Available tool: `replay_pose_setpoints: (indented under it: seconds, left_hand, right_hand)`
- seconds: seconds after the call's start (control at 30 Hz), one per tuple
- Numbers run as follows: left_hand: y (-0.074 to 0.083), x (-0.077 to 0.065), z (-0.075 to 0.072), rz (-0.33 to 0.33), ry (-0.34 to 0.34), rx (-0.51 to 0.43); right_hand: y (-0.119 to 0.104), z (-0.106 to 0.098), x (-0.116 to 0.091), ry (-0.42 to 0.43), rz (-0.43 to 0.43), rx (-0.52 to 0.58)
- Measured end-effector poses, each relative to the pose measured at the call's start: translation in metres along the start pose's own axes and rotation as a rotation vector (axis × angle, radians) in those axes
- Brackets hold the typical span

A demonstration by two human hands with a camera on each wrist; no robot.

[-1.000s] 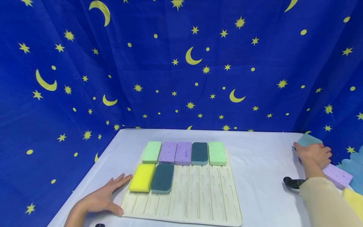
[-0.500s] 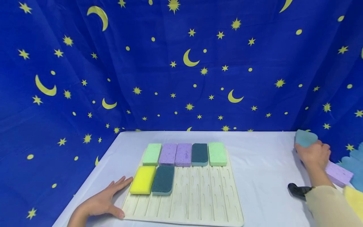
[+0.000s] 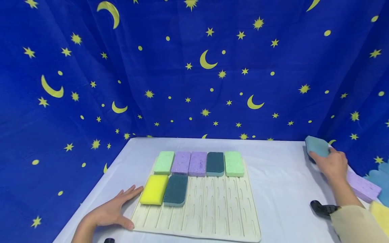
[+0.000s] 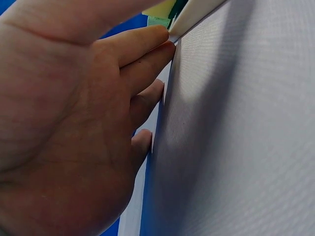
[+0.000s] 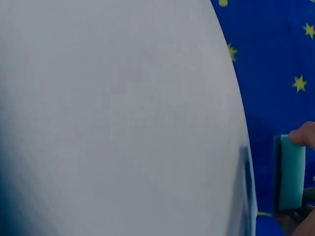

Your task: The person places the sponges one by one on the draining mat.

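Observation:
My right hand [image 3: 332,165] grips a blue sponge [image 3: 317,146] with a dark scouring side at the far right corner of the table. In the right wrist view the same sponge [image 5: 292,172] stands on edge between thumb and fingers. My left hand [image 3: 110,211] lies with straight, spread fingers at the left edge of a cream ridged mat [image 3: 218,216], fingertips and thumb right at its rim. On the mat, a back row holds green, purple and dark-topped sponges [image 3: 214,163]. In front of them lie a yellow sponge [image 3: 154,189] and another dark-topped sponge [image 3: 175,190].
Beyond my right forearm lie a purple sponge [image 3: 363,185] and a yellow item [image 3: 380,216] at the right edge, near a light-blue fluffy shape [image 3: 380,179]. A black camera piece [image 3: 323,208] sits at my right wrist. Blue star-patterned cloth [image 3: 231,84] walls the table's back and sides.
My right hand has drawn the blue sponge leftward, away from the corner beside the purple sponge, and more of it shows now. The left hand stays at the mat's edge.

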State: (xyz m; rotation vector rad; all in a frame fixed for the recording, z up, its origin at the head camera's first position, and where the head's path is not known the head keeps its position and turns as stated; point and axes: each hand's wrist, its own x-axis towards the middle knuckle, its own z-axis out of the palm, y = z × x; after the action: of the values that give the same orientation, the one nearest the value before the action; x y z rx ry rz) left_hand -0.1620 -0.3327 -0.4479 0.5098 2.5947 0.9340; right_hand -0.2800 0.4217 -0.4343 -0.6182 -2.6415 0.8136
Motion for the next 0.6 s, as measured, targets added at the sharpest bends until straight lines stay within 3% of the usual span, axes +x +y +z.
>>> replay_pose_setpoints:
  seconds: [0.17, 0.6]
  left_hand:
    - [0.001, 0.001, 0.0, -0.022, 0.001, -0.008]
    - [0.001, -0.001, 0.0, -0.003, 0.018, -0.013]
  right_hand:
    - [-0.011, 0.004, -0.005, -0.019, -0.047, 0.03]
    - [-0.033, 0.013, -0.023, -0.063, -0.125, 0.034]
